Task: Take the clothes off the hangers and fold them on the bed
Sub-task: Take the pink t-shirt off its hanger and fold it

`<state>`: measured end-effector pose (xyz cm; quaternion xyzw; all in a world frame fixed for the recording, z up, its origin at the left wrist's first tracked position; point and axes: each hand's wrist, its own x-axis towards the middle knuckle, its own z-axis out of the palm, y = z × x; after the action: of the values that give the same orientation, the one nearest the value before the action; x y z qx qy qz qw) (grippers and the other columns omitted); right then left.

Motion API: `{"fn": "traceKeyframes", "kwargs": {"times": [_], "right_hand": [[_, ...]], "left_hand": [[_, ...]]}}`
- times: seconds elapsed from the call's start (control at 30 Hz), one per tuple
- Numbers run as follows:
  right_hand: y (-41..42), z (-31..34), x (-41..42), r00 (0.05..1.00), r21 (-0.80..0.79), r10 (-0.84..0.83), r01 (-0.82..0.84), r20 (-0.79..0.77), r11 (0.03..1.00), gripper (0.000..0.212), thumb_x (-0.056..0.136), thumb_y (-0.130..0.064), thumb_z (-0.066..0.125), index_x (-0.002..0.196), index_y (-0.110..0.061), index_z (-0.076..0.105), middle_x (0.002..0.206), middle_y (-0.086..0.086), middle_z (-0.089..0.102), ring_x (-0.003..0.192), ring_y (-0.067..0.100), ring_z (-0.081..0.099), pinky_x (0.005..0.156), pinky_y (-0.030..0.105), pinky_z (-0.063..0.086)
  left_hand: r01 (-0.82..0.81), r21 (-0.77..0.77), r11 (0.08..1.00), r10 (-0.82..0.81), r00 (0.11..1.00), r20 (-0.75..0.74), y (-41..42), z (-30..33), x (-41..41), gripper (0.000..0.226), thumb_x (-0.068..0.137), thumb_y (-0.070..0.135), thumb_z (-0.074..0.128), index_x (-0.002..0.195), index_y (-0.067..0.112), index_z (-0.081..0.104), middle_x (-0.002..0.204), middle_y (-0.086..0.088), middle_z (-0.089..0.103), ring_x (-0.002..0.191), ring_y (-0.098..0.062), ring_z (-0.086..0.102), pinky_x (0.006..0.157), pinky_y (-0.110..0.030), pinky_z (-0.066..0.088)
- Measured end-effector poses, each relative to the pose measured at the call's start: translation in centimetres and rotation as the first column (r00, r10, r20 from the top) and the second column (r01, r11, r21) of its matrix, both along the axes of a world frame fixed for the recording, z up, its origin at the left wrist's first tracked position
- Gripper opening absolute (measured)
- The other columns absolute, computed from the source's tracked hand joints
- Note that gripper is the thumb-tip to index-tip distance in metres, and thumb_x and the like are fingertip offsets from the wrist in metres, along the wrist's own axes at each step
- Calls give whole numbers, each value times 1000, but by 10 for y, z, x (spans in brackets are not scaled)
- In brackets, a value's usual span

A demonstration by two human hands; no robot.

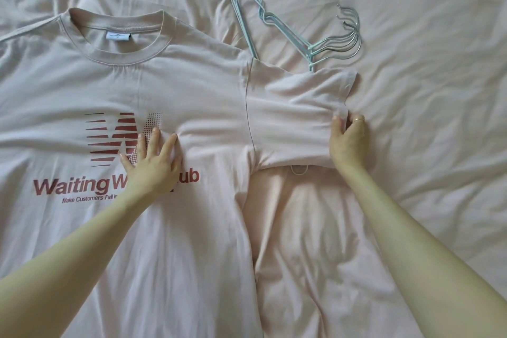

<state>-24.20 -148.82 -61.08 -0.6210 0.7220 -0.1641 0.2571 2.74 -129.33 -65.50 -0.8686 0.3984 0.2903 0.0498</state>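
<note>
Pale pink cotton fills nearly the whole view: a rumpled bed sheet covers the bed from edge to edge, creased in long folds toward the far left corner and in shallower ripples along the right side. No more of the room shows than this bedding.

A beige T-shirt lies face up and spread flat on the left and middle of the bed, its ribbed collar toward the far edge with a small white neck label inside. A red printed logo with lettering crosses the chest. The shirt's sleeve stretches out toward the right side of the bed.

The left hand presses flat on the chest print, fingers straight and spread, gripping nothing. The right hand holds the sleeve at its cuff, fingers curled round the hem and the thumb under the fabric; a ring shows on one finger.

A stack of mint-green wire hangers with silver hooks lies on the sheet just beyond the sleeve, toward the far edge, its lower tips slipping under the sleeve's upper edge. A small loop of the same green wire peeks out below the sleeve's near edge.
</note>
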Motion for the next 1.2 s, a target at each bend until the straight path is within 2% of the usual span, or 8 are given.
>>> {"fn": "traceKeyframes", "kwargs": {"times": [0.13,0.23,0.53,0.67,0.77,0.87,1.03,1.2], "right_hand": [[8,-7,-4,995,221,-63,45,73,974,50,91,-54,46,83,-5,55,86,8,59,82,23,52,68,30,34],[16,-17,-5,987,282,-83,41,136,959,46,87,-49,57,85,-3,60,86,8,64,83,26,59,67,29,38],[14,-18,-12,997,108,-31,38,-69,993,24,92,-28,55,95,-6,48,109,21,60,102,37,57,83,42,42],[2,4,-4,978,-81,-24,7,-207,997,45,92,-40,52,116,-2,49,119,18,56,110,34,52,83,39,39],[-24,17,8,989,-194,61,-86,-134,977,52,92,-41,51,127,-3,47,125,17,50,115,32,49,90,37,36],[-55,20,23,986,-99,121,-133,-114,986,47,90,-33,55,125,-1,52,127,17,52,117,32,48,97,33,34],[-80,23,21,980,-97,-49,30,-194,995,32,91,-24,50,113,-4,61,119,18,62,112,33,55,90,35,40],[-42,25,25,996,-188,-93,89,-15,978,35,89,-16,53,120,-1,47,126,17,47,115,29,47,87,28,30]], "left_hand": [[-1,-5,1000,1,1000,-2,0,1,-2,51,99,37,29,148,34,14,159,2,-8,145,-25,-12,110,-62,-2],[-17,-18,1000,17,1000,-7,1,1,-3,51,99,37,29,148,33,16,159,1,-7,145,-25,-11,110,-62,-2],[-12,-24,1000,12,1000,4,2,3,-4,52,98,34,31,148,33,17,159,0,-4,145,-26,-7,111,-60,2],[-11,-19,1000,11,1000,8,2,2,-5,52,99,33,29,149,32,15,159,0,-4,145,-26,-7,111,-60,1],[-10,-21,1000,10,1000,10,2,3,-5,52,99,32,30,149,31,15,159,-1,-4,145,-26,-7,111,-60,2],[-18,-32,999,18,1000,6,4,2,-5,52,99,31,31,148,31,16,159,0,-3,145,-26,-7,112,-59,2],[-12,-35,999,12,1000,-5,4,2,-4,52,99,31,31,148,32,15,159,1,-5,145,-25,-8,112,-59,0],[28,-78,997,-28,1000,-8,21,5,-8,52,97,25,36,147,29,20,158,-2,2,145,-25,-3,113,-56,2]]}}
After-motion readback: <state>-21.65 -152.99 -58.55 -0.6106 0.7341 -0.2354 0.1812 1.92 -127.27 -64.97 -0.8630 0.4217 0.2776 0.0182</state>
